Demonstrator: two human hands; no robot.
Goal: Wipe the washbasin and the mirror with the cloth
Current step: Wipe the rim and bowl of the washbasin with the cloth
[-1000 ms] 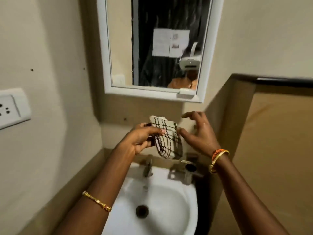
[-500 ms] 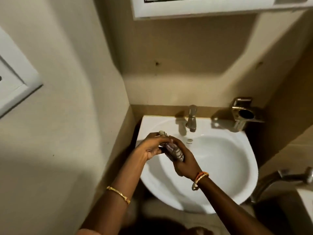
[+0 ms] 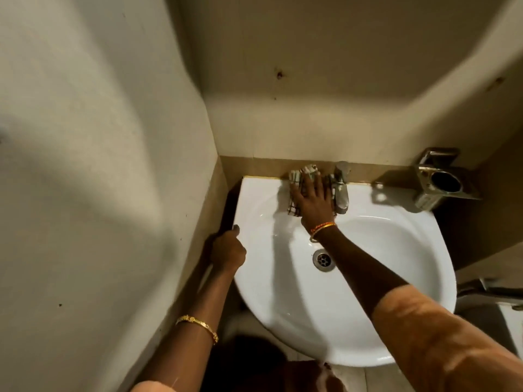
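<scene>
The white washbasin (image 3: 396, 278) fills the lower middle, with its drain (image 3: 322, 259) in the bowl. My right hand (image 3: 312, 199) lies flat on the checked cloth (image 3: 300, 174), pressing it onto the basin's back ledge just left of the steel tap (image 3: 341, 188). The cloth is bunched against the wall, mostly hidden under my palm. My left hand (image 3: 226, 250) is curled around the basin's left rim, thumb on top. The mirror is out of view.
A metal holder (image 3: 441, 179) is fixed to the wall at the right of the basin. Another steel tap (image 3: 489, 290) juts in at the right edge. The left wall (image 3: 99, 165) stands close beside the basin.
Both hands held the cloth over the bowl before. Now the right hand alone has carried it to the back ledge by the tap, and the left hand has gone to the basin's left rim.
</scene>
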